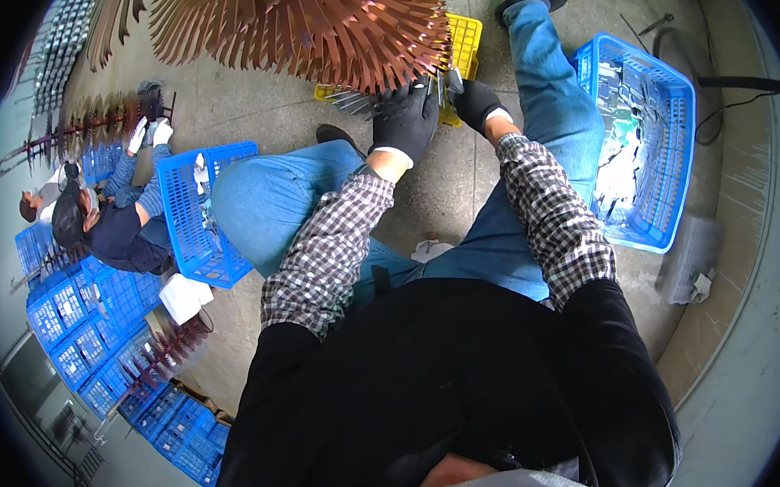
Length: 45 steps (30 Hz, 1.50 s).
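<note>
A large round rack (306,20) of copper-coloured metal prongs fills the top of the view. My left hand (405,122), in a black glove, reaches up to its lower edge; the fingertips are closed among the prong tips, and what they pinch is hidden. Just to the right, my right hand (477,105), also gloved in black, is closed on a small flat grey metal piece (456,82). Beneath the rack stands a yellow crate (464,42), with thin grey metal strips (350,101) over its near edge.
By my right leg is a blue basket (685,156) holding many flat shiny pieces. Another blue basket (196,230) stands beside my left knee. Two people work at far left near a prong rack (100,124). Stacked blue crates (100,314) line the lower left. A dark hose (745,84) extends from the right.
</note>
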Tool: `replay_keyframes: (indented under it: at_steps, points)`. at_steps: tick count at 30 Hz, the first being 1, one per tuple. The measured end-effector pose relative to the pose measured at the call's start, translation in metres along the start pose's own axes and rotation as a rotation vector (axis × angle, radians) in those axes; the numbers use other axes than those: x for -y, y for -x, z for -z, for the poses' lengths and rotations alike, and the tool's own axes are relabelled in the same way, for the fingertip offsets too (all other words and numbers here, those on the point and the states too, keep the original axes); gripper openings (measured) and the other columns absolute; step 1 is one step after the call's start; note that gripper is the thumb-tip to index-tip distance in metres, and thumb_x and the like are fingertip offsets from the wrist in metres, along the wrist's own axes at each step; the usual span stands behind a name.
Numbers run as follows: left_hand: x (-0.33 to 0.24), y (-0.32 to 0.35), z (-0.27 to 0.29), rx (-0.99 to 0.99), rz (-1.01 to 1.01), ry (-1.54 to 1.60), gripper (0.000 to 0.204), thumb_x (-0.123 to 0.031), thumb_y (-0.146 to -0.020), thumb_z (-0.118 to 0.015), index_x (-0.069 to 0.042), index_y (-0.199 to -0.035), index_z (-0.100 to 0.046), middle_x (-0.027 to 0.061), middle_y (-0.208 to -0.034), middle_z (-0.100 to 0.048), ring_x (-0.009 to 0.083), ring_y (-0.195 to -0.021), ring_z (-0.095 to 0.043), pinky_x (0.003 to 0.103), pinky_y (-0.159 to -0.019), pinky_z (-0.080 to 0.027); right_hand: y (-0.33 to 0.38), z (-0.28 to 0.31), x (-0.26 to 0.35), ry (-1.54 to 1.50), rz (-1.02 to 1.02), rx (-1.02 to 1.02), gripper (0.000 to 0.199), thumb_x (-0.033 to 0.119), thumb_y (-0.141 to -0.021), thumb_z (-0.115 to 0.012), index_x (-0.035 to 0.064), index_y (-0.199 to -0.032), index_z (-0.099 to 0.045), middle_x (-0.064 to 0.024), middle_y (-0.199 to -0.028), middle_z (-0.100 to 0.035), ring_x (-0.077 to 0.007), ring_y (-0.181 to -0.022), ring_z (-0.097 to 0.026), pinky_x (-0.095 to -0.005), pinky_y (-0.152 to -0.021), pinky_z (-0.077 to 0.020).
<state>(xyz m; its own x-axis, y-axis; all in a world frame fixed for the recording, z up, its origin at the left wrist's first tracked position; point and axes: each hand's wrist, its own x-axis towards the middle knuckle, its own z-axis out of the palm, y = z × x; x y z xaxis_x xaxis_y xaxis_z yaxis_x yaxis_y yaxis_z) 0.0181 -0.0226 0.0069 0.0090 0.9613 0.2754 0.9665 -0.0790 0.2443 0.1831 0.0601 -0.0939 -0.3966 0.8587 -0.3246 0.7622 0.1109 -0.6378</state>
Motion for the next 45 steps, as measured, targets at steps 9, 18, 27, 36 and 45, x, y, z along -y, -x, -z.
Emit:
replay_keyframes:
  at_steps: [9,18,27,36,45]
  points:
    - [-0.004,-0.020,0.007,0.334,0.178,0.074,0.034,-0.028,-0.100,-0.055,-0.010,-0.124,-0.070,0.0138,-0.113,-0.075,0.0362,-0.094,-0.070,0.045,-0.079,-0.054,-0.015,0.000,0.000,0.104,-0.071,0.094,0.046,0.040,-0.097,-0.054,-0.0021,-0.101,-0.071,-0.0273,-0.098,-0.074,-0.0493,-0.089,-0.068,-0.0544,-0.075,-0.0520]
    - [0.004,-0.021,-0.010,0.005,0.026,0.023,0.029,-0.025,-0.098,-0.057,-0.012,-0.116,-0.074,0.0099,-0.108,-0.076,0.0335,-0.090,-0.071,0.045,-0.075,-0.055,0.001,0.008,0.027,0.088,-0.024,-0.040,0.041,0.034,-0.097,-0.052,-0.0012,-0.098,-0.073,-0.0271,-0.094,-0.074,-0.0494,-0.087,-0.069,-0.0545,-0.072,-0.0528]
    - [0.005,-0.026,-0.014,-0.210,-0.070,-0.046,0.027,-0.022,-0.092,-0.061,-0.012,-0.113,-0.076,0.0087,-0.106,-0.076,0.0324,-0.088,-0.072,0.045,-0.073,-0.054,0.000,0.008,0.025,0.139,0.101,-0.105,0.038,0.033,-0.098,-0.052,0.0002,-0.095,-0.071,-0.0269,-0.089,-0.072,-0.0492,-0.082,-0.068,-0.0554,-0.070,-0.0517]
    - [0.006,-0.027,-0.021,-0.111,-0.026,-0.098,0.023,-0.022,-0.091,-0.061,-0.012,-0.107,-0.076,0.0089,-0.101,-0.076,0.0331,-0.082,-0.071,0.046,-0.070,-0.054,0.001,0.007,0.027,0.150,0.175,-0.126,0.037,0.032,-0.099,-0.052,0.0010,-0.095,-0.071,-0.0267,-0.088,-0.072,-0.0492,-0.081,-0.067,-0.0556,-0.069,-0.0515]
    - [0.005,-0.029,-0.023,-0.113,-0.002,-0.101,0.022,-0.021,-0.091,-0.061,-0.012,-0.104,-0.075,0.0094,-0.101,-0.076,0.0335,-0.084,-0.070,0.046,-0.072,-0.054,0.004,0.014,0.036,0.165,0.197,-0.123,0.038,0.032,-0.101,-0.050,0.0012,-0.096,-0.071,-0.0266,-0.091,-0.072,-0.0491,-0.081,-0.067,-0.0554,-0.069,-0.0518]
